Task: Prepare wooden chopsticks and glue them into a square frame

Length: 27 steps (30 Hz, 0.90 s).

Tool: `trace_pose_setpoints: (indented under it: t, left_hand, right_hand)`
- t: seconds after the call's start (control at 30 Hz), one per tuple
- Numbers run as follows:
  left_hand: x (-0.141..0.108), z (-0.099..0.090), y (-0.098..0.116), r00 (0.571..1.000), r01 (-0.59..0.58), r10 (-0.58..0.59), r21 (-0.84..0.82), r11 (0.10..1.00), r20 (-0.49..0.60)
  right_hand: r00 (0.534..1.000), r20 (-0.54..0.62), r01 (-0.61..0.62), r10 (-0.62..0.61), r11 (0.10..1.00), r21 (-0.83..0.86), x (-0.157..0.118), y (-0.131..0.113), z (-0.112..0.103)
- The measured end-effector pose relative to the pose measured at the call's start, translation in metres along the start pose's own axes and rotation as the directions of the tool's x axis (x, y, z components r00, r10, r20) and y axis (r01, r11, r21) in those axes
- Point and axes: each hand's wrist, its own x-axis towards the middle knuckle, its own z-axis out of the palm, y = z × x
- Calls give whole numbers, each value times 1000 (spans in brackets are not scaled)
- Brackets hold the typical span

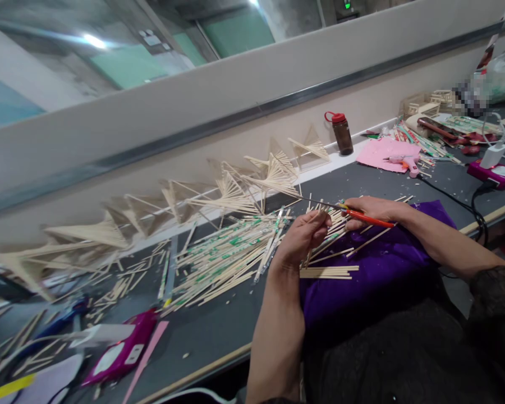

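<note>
My left hand (pixel 308 234) is closed, its fingers pinched around thin wooden sticks whose ends show above and below the grip. My right hand (pixel 368 209) is just beyond it, fingers curled at a tool with an orange-red handle (pixel 368 217) and a thin, dark metal front end reaching left past my left hand. Its exact kind is unclear. Loose wooden sticks (pixel 329 272) lie under both hands on a purple cloth (pixel 374 272) over my lap. Close by on the left is a large pile of chopsticks (pixel 231 249), many in green-printed wrappers.
Fan-shaped stick models (pixel 231 193) line the wall. A brown bottle with a red cap (pixel 341 133) stands behind. To the right, a pink glue gun (pixel 409 163) rests by a pink cloth (pixel 372 154). Magenta power blocks (pixel 122 348) with cables sit on the dark table (pixel 219 320).
</note>
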Motion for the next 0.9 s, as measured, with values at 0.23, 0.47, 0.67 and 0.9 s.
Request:
trace_pose_setpoints:
  t: [0.23,0.47,0.67,0.9]
  left_hand:
    - [0,1,0,1000,-26,26,20,999,-6]
    - [-2,0,1,997,-70,69,-17,997,-28]
    - [-1,0,1,1000,-14,14,-11,1000,2]
    - [-1,-1,0,1000,22,-21,-47,999,15]
  right_hand:
    - [999,43,2,-4,1000,31,1,1,-2]
    - [998,59,-5,2,999,37,-2,-2,-5]
    - [998,54,14,-17,999,42,0,2,-3]
    - [997,74,20,-23,999,36,-2,2,-5]
